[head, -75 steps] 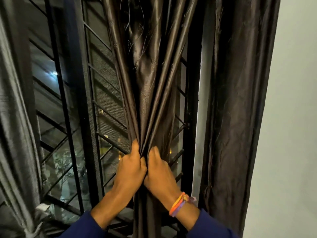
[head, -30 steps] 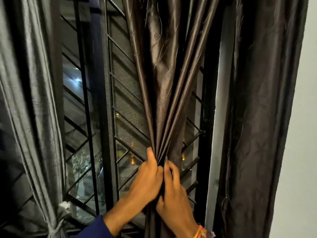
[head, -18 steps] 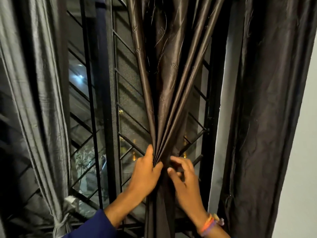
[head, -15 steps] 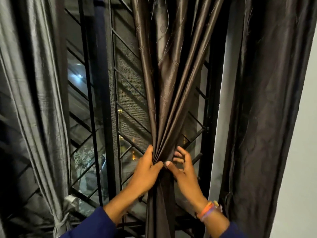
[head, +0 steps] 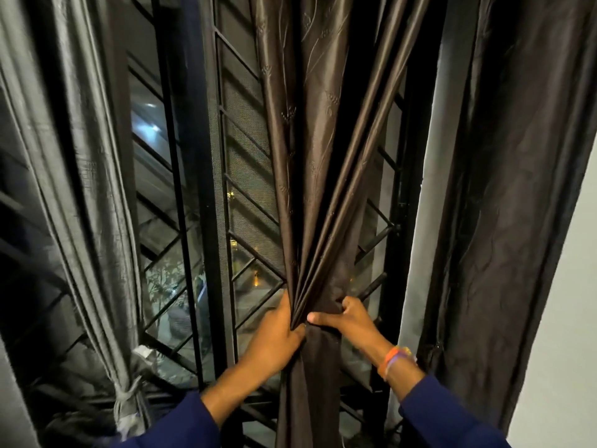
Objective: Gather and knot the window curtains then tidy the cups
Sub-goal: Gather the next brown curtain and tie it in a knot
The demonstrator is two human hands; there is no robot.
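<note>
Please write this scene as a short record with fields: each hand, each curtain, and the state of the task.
left hand: grips the gathered middle curtain from its left side
right hand: thumb and fingers curled round the same bunch from the right; bands on the wrist
grey curtain: far left, already tied low down
dark curtain: right, hangs loose
window grille: behind the curtains
task state: middle curtain gathered, not yet knotted; no cups in view

A brown satin curtain (head: 310, 195) hangs mid-window, its folds bunched to a narrow waist. The left hand (head: 274, 337) grips that waist from the left; the right hand (head: 347, 320) wraps it from the right — thumb across the front. Behind stands a black window grille (head: 206, 221); a grey curtain (head: 90, 189) hangs tied at far left.
</note>
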